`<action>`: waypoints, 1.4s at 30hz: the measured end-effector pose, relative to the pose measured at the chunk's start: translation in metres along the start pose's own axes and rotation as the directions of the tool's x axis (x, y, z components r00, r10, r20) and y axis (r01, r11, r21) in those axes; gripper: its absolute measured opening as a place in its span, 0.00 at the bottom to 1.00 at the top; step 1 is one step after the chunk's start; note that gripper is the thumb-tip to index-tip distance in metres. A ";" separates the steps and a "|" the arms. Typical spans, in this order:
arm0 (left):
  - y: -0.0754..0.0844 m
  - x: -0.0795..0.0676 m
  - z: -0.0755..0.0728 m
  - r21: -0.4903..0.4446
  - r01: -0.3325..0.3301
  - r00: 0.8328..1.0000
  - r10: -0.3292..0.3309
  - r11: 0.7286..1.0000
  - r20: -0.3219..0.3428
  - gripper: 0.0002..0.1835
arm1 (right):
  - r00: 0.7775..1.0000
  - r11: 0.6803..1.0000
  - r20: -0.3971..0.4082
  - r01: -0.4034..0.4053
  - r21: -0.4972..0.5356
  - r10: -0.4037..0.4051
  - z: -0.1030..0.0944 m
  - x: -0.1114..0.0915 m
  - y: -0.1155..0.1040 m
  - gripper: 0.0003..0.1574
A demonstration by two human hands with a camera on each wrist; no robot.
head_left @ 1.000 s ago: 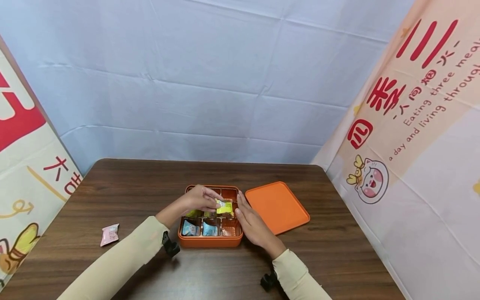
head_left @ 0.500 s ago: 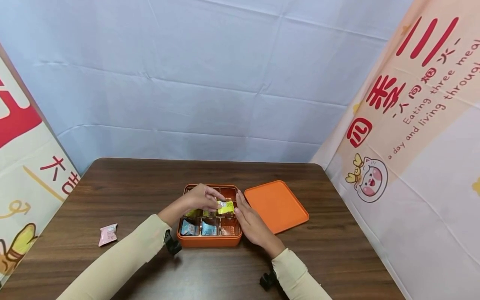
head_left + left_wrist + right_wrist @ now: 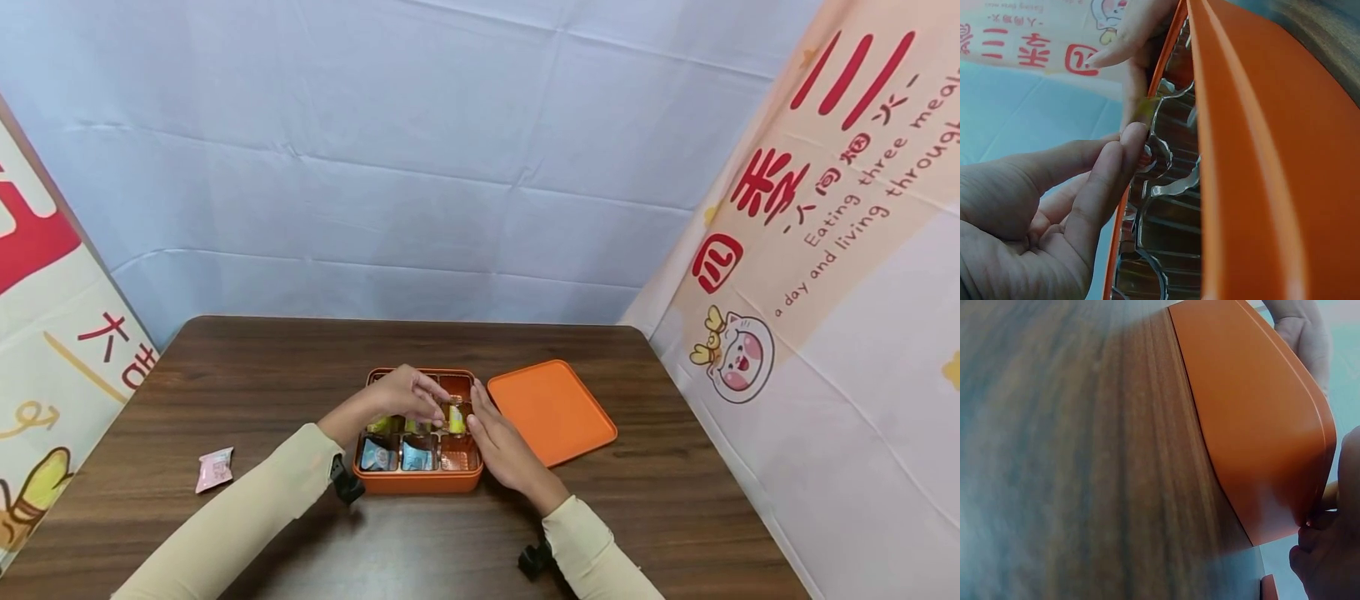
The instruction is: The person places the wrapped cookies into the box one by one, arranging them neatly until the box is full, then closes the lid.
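An orange divided box [image 3: 416, 483] stands mid-table with a shiny compartment liner. Above its middle row, my left hand [image 3: 401, 393] pinches a small yellow-wrapped candy [image 3: 457, 419] at the fingertips. In the left wrist view the yellow wrapper [image 3: 1145, 111] shows right at those fingertips, level with the box rim. My right hand [image 3: 506, 450] lies along the box's right side with fingers straight, touching its wall. Two blue-wrapped candies [image 3: 417, 455] fill front compartments. Yellow-green candies [image 3: 384, 425] sit in the middle row. The left hand hides part of the back row.
An orange lid [image 3: 552, 414] lies flat on the table, right of the box. A pink-wrapped candy [image 3: 215, 469] lies far left, beyond the left forearm. Pale cloth [image 3: 390, 167] hangs behind the wooden table [image 3: 420, 550], with printed cloths at both sides.
The yellow candy has turned from lying broad to showing narrow, and sits slightly further right over its compartment. The left fingertips have shifted slightly. The right hand stays at the box side.
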State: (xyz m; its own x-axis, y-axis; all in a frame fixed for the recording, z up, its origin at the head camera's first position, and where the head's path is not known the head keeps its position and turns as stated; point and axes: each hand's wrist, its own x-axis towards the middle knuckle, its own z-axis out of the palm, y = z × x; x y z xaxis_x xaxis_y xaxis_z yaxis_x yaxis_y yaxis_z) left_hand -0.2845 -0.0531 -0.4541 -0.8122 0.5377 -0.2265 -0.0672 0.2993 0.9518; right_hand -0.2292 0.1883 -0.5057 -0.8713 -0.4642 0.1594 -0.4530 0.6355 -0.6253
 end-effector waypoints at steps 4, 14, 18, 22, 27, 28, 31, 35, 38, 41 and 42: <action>0.002 -0.001 -0.001 -0.015 0.005 1.000 -0.005 1.000 0.008 0.16 | 1.000 1.000 0.003 -0.004 0.001 0.004 0.000 0.001 0.000 0.36; 0.002 -0.007 -0.008 0.012 -0.019 1.000 0.019 1.000 -0.019 0.15 | 1.000 1.000 -0.006 -0.004 0.005 0.004 0.001 0.001 0.001 0.36; -0.005 -0.014 -0.013 0.016 -0.068 0.997 0.069 0.998 -0.032 0.18 | 1.000 1.000 -0.012 0.000 -0.003 0.000 0.002 0.001 0.002 0.36; -0.009 -0.021 -0.019 0.007 -0.087 0.995 0.087 0.996 -0.039 0.19 | 1.000 1.000 -0.020 0.009 0.003 -0.009 0.002 0.001 0.002 0.36; -0.010 -0.030 -0.023 0.013 -0.084 0.995 0.085 0.996 -0.045 0.18 | 1.000 1.000 -0.017 0.009 0.003 -0.009 0.002 0.001 0.003 0.36; -0.010 -0.032 -0.023 0.014 -0.087 0.995 0.087 0.996 -0.045 0.18 | 1.000 1.000 -0.018 0.008 0.001 -0.008 0.001 0.000 0.003 0.36; -0.010 -0.036 -0.025 0.009 -0.092 0.995 0.093 0.996 -0.043 0.17 | 1.000 1.000 -0.018 0.013 -0.002 -0.013 0.001 0.000 0.004 0.36; -0.012 -0.043 -0.030 0.013 -0.097 0.994 0.097 0.995 -0.047 0.18 | 1.000 1.000 -0.018 0.012 -0.001 -0.012 0.000 0.000 0.004 0.36; -0.013 -0.052 -0.036 0.022 -0.098 0.993 0.099 0.995 -0.058 0.19 | 1.000 1.000 -0.024 0.014 0.006 -0.014 0.001 0.000 0.004 0.36; -0.017 -0.063 -0.044 0.021 -0.099 0.992 0.100 0.995 -0.071 0.21 | 0.999 1.000 -0.027 0.020 0.019 -0.020 0.002 0.000 0.003 0.36; -0.018 -0.067 -0.046 0.025 -0.099 0.992 0.101 0.995 -0.077 0.21 | 0.999 1.000 -0.026 0.020 0.021 -0.020 0.003 0.000 0.003 0.36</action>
State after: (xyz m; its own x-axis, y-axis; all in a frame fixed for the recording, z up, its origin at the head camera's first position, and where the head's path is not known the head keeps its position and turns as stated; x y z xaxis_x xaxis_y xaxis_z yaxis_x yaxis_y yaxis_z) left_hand -0.2559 -0.1310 -0.4467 -0.8571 0.5026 -0.1128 0.0278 0.2638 0.9642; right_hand -0.2298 0.1886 -0.5095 -0.8667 -0.4606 0.1914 -0.4665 0.6126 -0.6380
